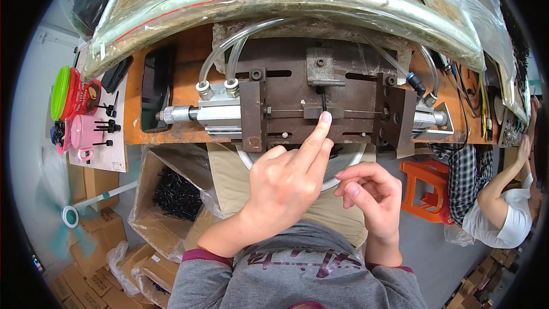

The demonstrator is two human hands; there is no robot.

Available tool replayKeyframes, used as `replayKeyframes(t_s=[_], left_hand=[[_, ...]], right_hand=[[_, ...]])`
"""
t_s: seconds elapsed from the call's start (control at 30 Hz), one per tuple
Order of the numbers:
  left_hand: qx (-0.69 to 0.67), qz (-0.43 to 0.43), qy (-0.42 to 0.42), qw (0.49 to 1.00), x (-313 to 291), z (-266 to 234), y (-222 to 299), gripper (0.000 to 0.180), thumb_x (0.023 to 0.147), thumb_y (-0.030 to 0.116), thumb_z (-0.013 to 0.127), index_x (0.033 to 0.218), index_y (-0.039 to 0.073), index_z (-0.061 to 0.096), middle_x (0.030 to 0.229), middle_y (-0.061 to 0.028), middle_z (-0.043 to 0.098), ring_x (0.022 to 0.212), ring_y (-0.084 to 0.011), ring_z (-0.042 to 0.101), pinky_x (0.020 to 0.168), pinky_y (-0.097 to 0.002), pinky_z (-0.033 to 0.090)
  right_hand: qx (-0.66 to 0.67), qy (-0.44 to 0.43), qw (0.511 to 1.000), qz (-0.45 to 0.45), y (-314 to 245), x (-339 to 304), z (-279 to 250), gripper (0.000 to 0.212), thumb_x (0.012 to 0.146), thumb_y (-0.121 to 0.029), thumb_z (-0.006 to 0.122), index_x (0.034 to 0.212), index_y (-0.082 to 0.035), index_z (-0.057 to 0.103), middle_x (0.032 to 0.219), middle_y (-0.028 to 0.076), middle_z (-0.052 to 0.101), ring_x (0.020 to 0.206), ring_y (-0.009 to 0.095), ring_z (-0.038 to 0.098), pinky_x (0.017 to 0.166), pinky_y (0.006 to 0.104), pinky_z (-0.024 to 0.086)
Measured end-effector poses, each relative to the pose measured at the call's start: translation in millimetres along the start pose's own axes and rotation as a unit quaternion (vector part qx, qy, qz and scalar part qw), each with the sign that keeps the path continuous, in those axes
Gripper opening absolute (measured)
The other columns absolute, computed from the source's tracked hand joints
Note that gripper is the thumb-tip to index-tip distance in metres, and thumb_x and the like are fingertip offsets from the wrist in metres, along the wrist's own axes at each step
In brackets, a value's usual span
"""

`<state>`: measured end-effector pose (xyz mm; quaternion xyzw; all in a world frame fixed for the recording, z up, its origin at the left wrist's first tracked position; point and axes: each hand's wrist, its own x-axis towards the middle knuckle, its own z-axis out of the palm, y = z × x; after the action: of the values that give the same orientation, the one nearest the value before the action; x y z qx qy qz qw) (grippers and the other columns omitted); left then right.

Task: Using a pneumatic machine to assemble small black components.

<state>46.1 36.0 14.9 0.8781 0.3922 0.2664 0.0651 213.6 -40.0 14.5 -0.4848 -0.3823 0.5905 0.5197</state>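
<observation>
Brown metal fixture [350,99] centrally bears a slim black part [324,100]. The left hand [289,174] extends its index finger to it, any grip hidden; the right hand [374,194], below the fixture, curls loosely, thumb parted. Purple lettering [306,259] crosses the grey shirt [269,286] below; a carton [144,190] sits lower-left.

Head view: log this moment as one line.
left hand: index fingertip at thin black piece | right hand: fingers loosely curled, nothing visibly held | brown metal fixture: on wooden bench

Grey shirt [286,280] with maroon cuffs [207,257]
</observation>
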Motion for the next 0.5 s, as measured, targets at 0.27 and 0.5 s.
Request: replayKeyframes(t_s=[0.27,0.5], left_hand=[[0.004,0.001,0.011,1.000,0.1,0.1,1.3,0.023,0.069,0.009,0.076,0.091,0.005,0.072,0.121,-0.0074,0.067,0.052,-0.0109,0.057,0.050,-0.0232,0.042],[-0.161,0.003,0.026,0.987,0.9,-19.4,-2.1,0.028,0.074,0.011,0.075,0.100,0.003,0.071,0.118,-0.0118,0.068,0.065,-0.0184,0.066,0.058,-0.0260,0.051]], right_hand=[[0.047,-0.026,0.998,-0.016,-5.5,-2.1,0.7,0.018,0.090,-0.001,0.063,0.107,0.007,0.064,0.102,0.014,0.068,0.083,0.014,0.067,0.065,0.0226,0.051],[0.029,-0.009,0.998,-0.059,-11.9,-2.2,6.9,0.016,0.089,0.001,0.062,0.104,0.007,0.064,0.096,0.013,0.068,0.083,0.016,0.068,0.062,0.0230,0.052]])
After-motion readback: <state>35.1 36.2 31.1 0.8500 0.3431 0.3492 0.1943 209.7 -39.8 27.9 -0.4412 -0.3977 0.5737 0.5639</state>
